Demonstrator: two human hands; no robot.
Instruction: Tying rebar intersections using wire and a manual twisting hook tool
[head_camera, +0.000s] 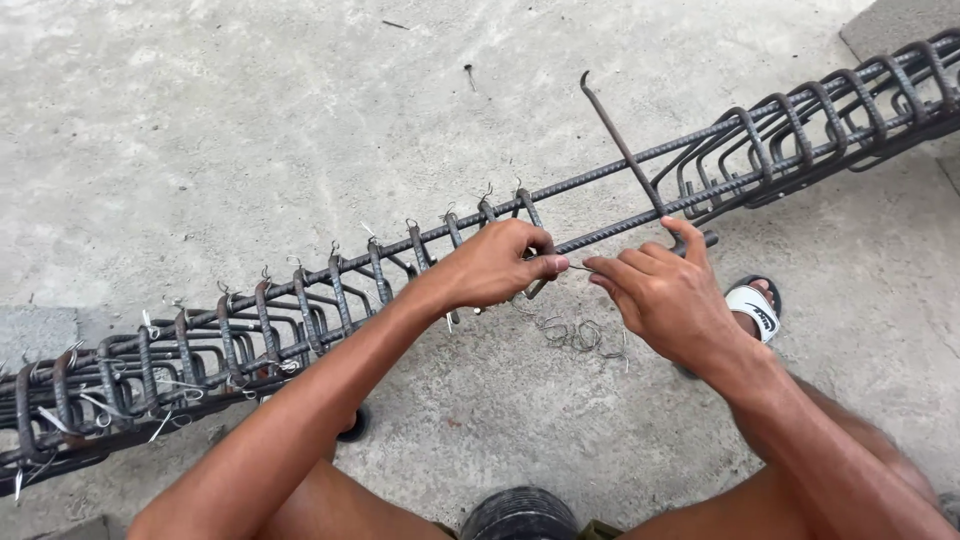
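Left hand (497, 262) and right hand (663, 292) pinch a thin steel tie wire (579, 268) between them beside the long rusty rebar cage (300, 300) on the concrete floor (200, 130); the right also grips a hooked metal tying tool (620, 145); loose wire loops (575, 333) lie below.

Rebar cage (300, 310) runs past both side edges.

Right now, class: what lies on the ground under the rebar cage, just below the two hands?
Loose bent tie wires lie on the concrete floor there. The left hand and right hand cover whatever sits directly beneath them.
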